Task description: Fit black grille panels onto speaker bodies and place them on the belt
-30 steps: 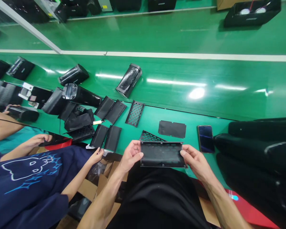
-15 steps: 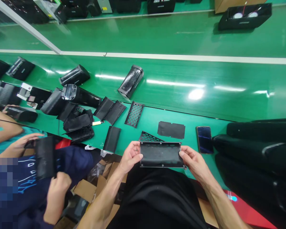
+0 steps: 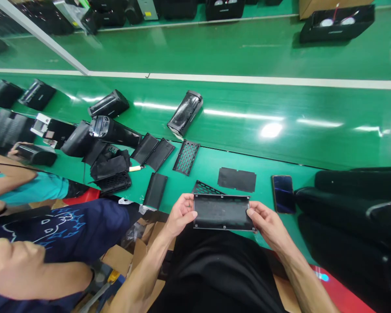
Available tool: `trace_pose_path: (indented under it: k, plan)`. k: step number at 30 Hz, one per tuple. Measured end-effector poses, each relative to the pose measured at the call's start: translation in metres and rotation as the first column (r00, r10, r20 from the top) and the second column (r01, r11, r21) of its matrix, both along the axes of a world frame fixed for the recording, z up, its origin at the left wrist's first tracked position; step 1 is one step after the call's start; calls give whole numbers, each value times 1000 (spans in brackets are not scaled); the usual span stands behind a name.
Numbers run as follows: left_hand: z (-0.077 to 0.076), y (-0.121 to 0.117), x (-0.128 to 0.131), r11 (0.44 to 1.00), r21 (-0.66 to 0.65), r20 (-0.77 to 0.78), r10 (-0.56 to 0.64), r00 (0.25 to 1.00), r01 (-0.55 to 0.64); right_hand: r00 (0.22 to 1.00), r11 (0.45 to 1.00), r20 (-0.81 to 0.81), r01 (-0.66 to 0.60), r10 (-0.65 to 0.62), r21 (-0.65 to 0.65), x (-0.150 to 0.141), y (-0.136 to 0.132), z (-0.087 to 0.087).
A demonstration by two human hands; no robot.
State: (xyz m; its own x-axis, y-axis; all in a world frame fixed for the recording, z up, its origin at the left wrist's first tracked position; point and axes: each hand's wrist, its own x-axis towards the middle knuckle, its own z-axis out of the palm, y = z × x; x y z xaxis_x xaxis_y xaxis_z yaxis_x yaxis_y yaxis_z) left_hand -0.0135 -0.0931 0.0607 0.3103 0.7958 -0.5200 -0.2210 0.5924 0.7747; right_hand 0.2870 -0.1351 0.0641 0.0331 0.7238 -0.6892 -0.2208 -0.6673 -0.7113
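Observation:
Between my two hands I hold a black rectangular speaker grille panel (image 3: 223,213), its hollow inner side facing up with small posts along the long edges. My left hand (image 3: 181,215) pinches the left short end, thumb on top. At the right short end, my right hand (image 3: 265,219) grips in the same way. Just behind the held panel lies a slotted black grille (image 3: 207,188), partly hidden by it. Farther back on the green table rests a thin black notched sheet (image 3: 237,179). Another slotted grille (image 3: 186,157) lies to the left of that sheet.
A phone (image 3: 283,194) lies to the right, beside a black padded object (image 3: 355,204). Several black panels (image 3: 155,190) and a heap of black sheets (image 3: 109,167) lie left. A cylindrical speaker (image 3: 185,114) stands behind. A co-worker's hand (image 3: 16,267) is at the left; cardboard boxes (image 3: 119,259) sit below.
My hands keep the panel almost still; the view has shifted slightly. At the left, the co-worker's hands and the black panel they held have moved toward the left edge.

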Motion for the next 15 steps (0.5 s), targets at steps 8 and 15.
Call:
trace_pose_path:
  k: [8,15]
  plan:
    - [-2,-1,-1,1000,13,-28,-19,999,19,1000,1000,9,17,-17,-10,1,1,-1]
    - [-2,7,4,1000,21,0,-15,1000,15,991,993,-87,99,-104,-62,3,7,5]
